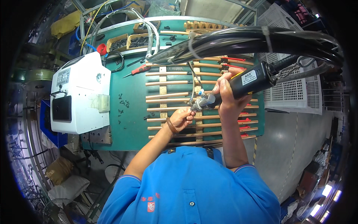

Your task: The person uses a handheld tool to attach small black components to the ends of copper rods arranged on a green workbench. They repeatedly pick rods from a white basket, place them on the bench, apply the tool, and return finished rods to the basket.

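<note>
My right hand (232, 100) is wrapped round a black powered driver (240, 86) with a thick cable at its back end. The driver's grey metal nose (204, 102) points down and left over a row of copper tubes (164, 96). My left hand (180, 118) pinches right at the tip of that nose; what its fingers hold is too small to make out. The tubes lie side by side across wooden strips (163, 86) on a green tabletop (126, 97). Several tubes have red pieces (244, 120) at their right ends.
Left of the tubes stands a white machine (84, 93). A red-handled screwdriver (140, 70) and small black parts (123, 100) lie on the tabletop. Cardboard boxes (117, 43) of black parts stand behind. Thick black hoses (238, 41) hang over the far right; white crates (298, 89) stand right.
</note>
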`<state>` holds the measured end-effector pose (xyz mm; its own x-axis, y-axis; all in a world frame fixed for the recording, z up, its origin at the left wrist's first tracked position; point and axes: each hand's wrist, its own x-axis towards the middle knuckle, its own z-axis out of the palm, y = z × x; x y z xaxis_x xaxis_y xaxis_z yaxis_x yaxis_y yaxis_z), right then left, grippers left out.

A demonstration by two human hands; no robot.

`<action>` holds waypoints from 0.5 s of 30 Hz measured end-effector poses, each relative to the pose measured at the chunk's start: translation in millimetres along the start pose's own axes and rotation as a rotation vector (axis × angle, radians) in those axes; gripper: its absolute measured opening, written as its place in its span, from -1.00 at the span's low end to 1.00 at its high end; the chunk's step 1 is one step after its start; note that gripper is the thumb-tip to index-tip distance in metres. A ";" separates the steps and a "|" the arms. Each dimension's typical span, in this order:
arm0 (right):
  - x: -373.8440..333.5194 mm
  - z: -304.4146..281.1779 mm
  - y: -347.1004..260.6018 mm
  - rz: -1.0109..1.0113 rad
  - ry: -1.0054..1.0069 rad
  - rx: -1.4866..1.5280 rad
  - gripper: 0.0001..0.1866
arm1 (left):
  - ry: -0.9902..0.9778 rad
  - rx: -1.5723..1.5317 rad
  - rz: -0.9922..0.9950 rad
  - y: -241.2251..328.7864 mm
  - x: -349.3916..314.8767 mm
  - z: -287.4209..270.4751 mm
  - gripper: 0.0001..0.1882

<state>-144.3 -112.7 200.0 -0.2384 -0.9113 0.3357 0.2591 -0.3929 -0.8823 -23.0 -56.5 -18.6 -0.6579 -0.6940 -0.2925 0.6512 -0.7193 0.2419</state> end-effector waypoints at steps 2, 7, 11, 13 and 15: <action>-2.1 -1.3 -0.8 -0.017 -0.031 -0.020 -0.69 | 0.001 -0.139 0.000 -4.3 -0.6 -2.7 -0.85; -4.5 0.7 0.8 0.008 -0.043 0.029 -0.68 | -0.015 -0.029 -0.034 0.3 -2.4 -11.8 -0.82; -0.6 -3.3 3.4 -0.048 -0.037 0.032 -0.66 | 0.044 -0.101 -0.032 5.8 -9.4 -8.9 -0.70; 0.4 -6.0 2.9 -0.058 -0.026 0.002 -0.65 | 0.170 -0.108 -0.039 9.4 -19.0 -2.9 -0.56; 3.3 -9.5 4.6 -0.055 -0.009 -0.001 -0.65 | 0.107 -0.099 0.070 11.6 -25.8 -7.0 -0.53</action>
<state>-152.8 -116.3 193.9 -0.2435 -0.8892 0.3873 0.2449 -0.4427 -0.8626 4.1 -46.7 -14.6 -0.5688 -0.7314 -0.3761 0.7318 -0.6588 0.1746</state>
